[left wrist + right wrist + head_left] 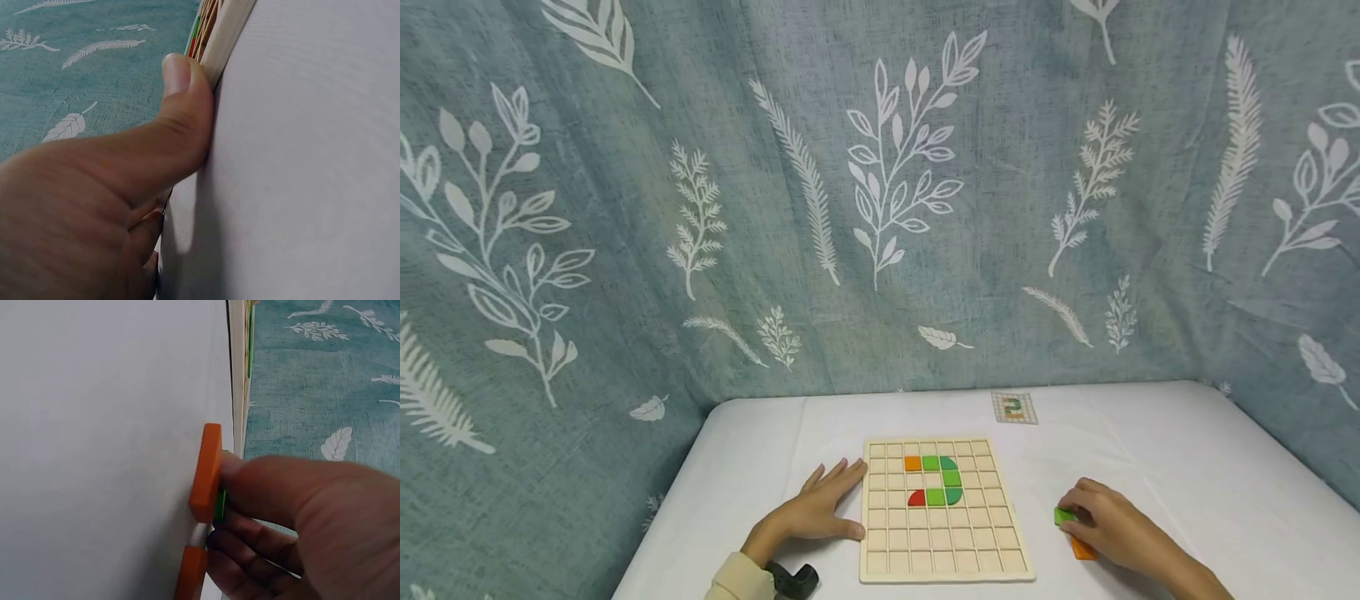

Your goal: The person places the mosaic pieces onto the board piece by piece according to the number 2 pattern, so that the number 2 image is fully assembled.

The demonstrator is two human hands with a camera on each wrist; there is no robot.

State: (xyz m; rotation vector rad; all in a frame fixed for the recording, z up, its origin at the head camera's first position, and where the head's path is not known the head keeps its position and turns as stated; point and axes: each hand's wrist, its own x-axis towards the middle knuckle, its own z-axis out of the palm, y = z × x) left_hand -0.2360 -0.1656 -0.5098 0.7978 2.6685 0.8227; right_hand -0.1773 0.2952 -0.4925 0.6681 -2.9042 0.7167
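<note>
A square wooden grid board (898, 562) lies on the white table. Several tiles sit in its cells: an orange square (912, 463), green squares (952, 478), darker green rounded corners (953, 497) and a red rounded piece (917, 498). At the board's left edge rests my left hand (816, 510), fingers spread, thumb against the side. To the right of the board, my right hand (1108, 521) pinches a green square tile (1063, 516) between thumb and fingers, low over the table. An orange tile (1083, 549) lies partly under that hand; the right wrist view shows two orange tiles (207, 472).
A small pattern card (1014, 408) showing a coloured figure on a grid lies behind the board, right of centre. A black object (795, 581) is beside the left wrist. A leaf-patterned blue-green cloth (850, 333) hangs behind the table.
</note>
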